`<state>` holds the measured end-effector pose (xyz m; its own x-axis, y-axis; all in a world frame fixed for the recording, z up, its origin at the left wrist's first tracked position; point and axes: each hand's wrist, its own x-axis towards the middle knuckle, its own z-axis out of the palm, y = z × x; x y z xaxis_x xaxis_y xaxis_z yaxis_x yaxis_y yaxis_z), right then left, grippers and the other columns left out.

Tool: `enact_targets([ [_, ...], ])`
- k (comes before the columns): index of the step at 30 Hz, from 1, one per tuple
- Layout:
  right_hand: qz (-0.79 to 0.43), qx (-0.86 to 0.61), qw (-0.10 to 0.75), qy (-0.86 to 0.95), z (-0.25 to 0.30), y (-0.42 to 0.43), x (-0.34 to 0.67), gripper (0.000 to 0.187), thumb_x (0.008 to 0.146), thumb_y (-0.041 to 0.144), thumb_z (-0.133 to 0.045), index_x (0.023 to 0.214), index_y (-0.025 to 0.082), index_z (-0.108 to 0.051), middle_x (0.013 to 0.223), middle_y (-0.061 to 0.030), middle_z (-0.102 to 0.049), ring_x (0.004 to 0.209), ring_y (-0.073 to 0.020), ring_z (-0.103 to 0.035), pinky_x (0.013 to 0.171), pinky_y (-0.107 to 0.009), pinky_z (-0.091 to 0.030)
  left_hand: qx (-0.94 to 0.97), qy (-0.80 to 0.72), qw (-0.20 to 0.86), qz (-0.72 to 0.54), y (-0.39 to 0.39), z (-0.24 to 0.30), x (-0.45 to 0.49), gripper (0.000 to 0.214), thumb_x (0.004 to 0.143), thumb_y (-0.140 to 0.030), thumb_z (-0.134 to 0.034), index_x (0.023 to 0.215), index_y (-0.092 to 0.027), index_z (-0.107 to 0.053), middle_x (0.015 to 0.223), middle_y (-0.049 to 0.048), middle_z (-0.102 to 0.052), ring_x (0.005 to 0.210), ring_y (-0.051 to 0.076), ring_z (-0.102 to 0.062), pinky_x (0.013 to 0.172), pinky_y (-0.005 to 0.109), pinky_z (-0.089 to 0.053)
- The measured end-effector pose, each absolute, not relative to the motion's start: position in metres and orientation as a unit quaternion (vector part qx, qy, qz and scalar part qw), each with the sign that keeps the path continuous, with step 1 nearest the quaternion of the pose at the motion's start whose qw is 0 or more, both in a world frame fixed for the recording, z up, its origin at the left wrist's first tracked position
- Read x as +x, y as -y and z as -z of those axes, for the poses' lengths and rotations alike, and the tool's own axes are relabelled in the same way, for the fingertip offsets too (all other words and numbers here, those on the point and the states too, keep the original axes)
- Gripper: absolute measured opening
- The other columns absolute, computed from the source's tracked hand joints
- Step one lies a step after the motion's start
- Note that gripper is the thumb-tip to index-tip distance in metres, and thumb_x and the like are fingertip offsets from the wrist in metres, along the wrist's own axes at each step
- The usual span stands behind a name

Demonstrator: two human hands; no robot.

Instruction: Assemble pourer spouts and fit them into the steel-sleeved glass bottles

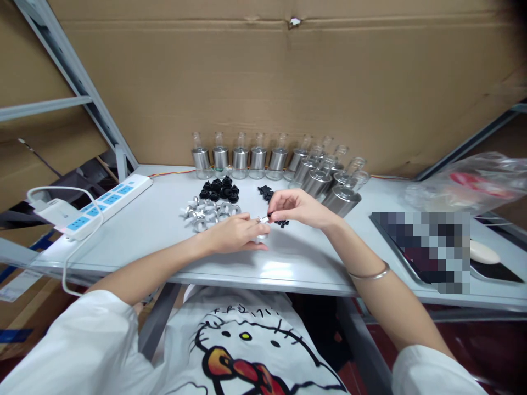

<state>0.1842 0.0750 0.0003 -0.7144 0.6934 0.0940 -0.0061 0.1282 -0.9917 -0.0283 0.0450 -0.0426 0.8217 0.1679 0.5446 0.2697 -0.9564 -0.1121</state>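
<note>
Over the middle of the table, my left hand point(233, 233) is closed around a silver bottle cap with a pale stem point(262, 238), the stem pointing toward the right hand. My right hand point(302, 208) meets it there, fingertips pinched on a small black piece point(269, 215) at the stem's tip. Left of the hands lies a pile of similar silver caps point(201, 214) with pale stems. Behind that pile sit black stoppers point(220, 189). Small black parts point(265, 192) lie beyond the right hand, and tiny black pieces point(282, 223) are partly hidden beneath it.
Several glass bottles with metal sleeves point(258, 158) stand along the back and right, before a cardboard wall point(263, 82). A white power strip point(109, 206) with a plugged-in cable lies left. A blurred-out object point(428, 247), a pale oval object point(485, 252) and a plastic bag point(465, 184) are right.
</note>
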Motion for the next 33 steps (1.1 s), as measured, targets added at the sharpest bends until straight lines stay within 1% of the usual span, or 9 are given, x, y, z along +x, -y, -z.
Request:
enact_targets([
  [4, -0.616, -0.248, 0.274, 0.696, 0.002, -0.075, 0.183, 0.021, 0.064, 0.022, -0.082, 0.073, 0.014, -0.065, 0.067, 0.0007, -0.071, 0.061, -0.0090, -0.065, 0.059, -0.021, -0.049, -0.952, 0.114, 0.087, 0.269, -0.045, 0.043, -0.028, 0.030, 0.100, -0.041, -0.034, 0.102, -0.014, -0.048, 0.076, 0.0030, -0.067, 0.065, 0.013, -0.057, 0.064, 0.026, -0.038],
  [10, -0.617, -0.262, 0.258, 0.696, 0.004, -0.074, 0.181, 0.026, 0.063, 0.030, -0.083, 0.071, 0.014, -0.064, 0.065, -0.0004, -0.071, 0.062, -0.0104, -0.065, 0.061, -0.023, -0.049, -0.956, 0.122, 0.086, 0.251, -0.046, 0.045, -0.029, 0.031, 0.100, -0.041, -0.034, 0.102, -0.015, -0.050, 0.083, 0.0047, -0.070, 0.065, 0.013, -0.058, 0.065, 0.026, -0.039],
  [18, -0.580, -0.273, 0.268, 0.719, 0.002, -0.070, 0.176, 0.034, 0.062, 0.039, -0.082, 0.062, 0.015, -0.058, 0.055, 0.0025, -0.064, 0.052, -0.0079, -0.057, 0.055, -0.022, -0.043, -0.959, 0.129, 0.073, 0.240, -0.046, 0.045, -0.029, 0.030, 0.099, -0.041, -0.037, 0.102, -0.015, -0.052, 0.080, 0.0040, -0.069, 0.066, 0.013, -0.058, 0.066, 0.026, -0.040],
  [22, -0.536, -0.267, 0.283, 0.749, 0.003, -0.067, 0.173, 0.038, 0.069, 0.045, -0.077, 0.062, 0.016, -0.053, 0.052, 0.0033, -0.059, 0.051, -0.0080, -0.052, 0.052, -0.022, -0.039, -0.958, 0.128, 0.071, 0.247, -0.047, 0.045, -0.030, 0.027, 0.098, -0.040, -0.039, 0.101, -0.015, -0.051, 0.081, 0.0037, -0.069, 0.066, 0.013, -0.058, 0.065, 0.026, -0.039],
  [27, -0.489, -0.241, 0.274, 0.792, 0.005, -0.066, 0.173, 0.042, 0.083, 0.053, -0.061, 0.064, 0.017, -0.050, 0.052, 0.0041, -0.055, 0.049, -0.0069, -0.048, 0.052, -0.021, -0.036, -0.957, 0.141, 0.075, 0.241, -0.048, 0.047, -0.030, 0.026, 0.099, -0.038, -0.038, 0.099, -0.014, -0.050, 0.078, 0.0033, -0.067, 0.064, 0.013, -0.058, 0.064, 0.025, -0.039],
  [30, -0.475, -0.249, 0.251, 0.806, 0.005, -0.065, 0.173, 0.046, 0.086, 0.056, -0.055, 0.062, 0.017, -0.048, 0.048, 0.0063, -0.048, 0.042, -0.0052, -0.042, 0.048, -0.021, -0.033, -0.959, 0.160, 0.074, 0.222, -0.049, 0.049, -0.030, 0.027, 0.098, -0.039, -0.040, 0.098, -0.014, -0.051, 0.076, 0.0029, -0.066, 0.064, 0.012, -0.058, 0.065, 0.025, -0.039],
  [33, -0.471, -0.268, 0.245, 0.804, 0.004, -0.063, 0.173, 0.049, 0.086, 0.058, -0.052, 0.059, 0.017, -0.046, 0.045, 0.0080, -0.042, 0.037, -0.0038, -0.034, 0.042, -0.021, -0.027, -0.958, 0.154, 0.079, 0.227, -0.049, 0.050, -0.029, 0.027, 0.099, -0.039, -0.038, 0.098, -0.014, -0.050, 0.076, 0.0025, -0.067, 0.063, 0.012, -0.058, 0.064, 0.025, -0.039],
])
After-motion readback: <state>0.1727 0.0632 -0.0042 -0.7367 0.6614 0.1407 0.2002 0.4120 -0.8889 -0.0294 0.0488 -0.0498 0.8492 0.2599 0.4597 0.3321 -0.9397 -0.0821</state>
